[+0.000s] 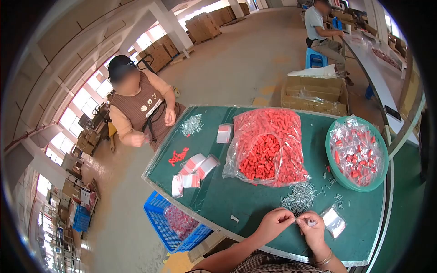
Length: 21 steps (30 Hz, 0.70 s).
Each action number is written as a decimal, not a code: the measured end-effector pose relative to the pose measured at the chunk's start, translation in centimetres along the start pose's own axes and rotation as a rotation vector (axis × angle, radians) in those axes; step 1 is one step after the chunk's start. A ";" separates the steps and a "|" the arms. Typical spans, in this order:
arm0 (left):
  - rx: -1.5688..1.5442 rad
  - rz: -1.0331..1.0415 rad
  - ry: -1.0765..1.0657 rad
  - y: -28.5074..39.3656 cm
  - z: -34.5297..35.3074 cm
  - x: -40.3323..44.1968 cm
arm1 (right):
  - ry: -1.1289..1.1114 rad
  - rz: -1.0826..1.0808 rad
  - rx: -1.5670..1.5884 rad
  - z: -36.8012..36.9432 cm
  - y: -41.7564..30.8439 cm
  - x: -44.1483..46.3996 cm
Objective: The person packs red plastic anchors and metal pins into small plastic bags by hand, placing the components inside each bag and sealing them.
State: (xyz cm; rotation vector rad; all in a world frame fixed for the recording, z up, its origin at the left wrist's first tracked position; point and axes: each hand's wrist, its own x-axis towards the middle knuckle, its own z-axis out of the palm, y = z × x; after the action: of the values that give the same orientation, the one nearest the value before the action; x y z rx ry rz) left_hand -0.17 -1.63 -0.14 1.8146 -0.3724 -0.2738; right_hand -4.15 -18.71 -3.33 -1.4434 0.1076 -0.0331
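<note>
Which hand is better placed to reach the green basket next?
Probably the right hand: it is nearer the basket, while the left hand lies farther off. Both, however, look occupied close together.

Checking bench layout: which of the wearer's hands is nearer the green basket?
Right. The right hand is to the near left of the green basket, apart from it; the left hand is farther left.

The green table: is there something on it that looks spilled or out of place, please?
Yes, slightly. Some loose metal pieces lie strayed to the right of the main pile, below the green basket, so they look spilled. Also, a small white scrap lies alone near the table's edge, apart from everything else.
</note>
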 end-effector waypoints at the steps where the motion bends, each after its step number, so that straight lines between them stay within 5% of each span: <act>1: 0.003 0.007 0.002 0.1 0.0 0.1 | 0.001 0.003 0.013 0.0 0.0 0.0; 21: -0.018 0.007 -0.017 -0.4 0.1 0.4 | -0.019 0.066 0.097 -0.1 -0.1 0.1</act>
State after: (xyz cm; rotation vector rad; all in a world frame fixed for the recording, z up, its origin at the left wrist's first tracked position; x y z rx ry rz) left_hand 0.21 -1.82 -0.57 1.7935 -0.3872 -0.2866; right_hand -4.07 -18.85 -3.23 -1.3422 0.1364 0.0285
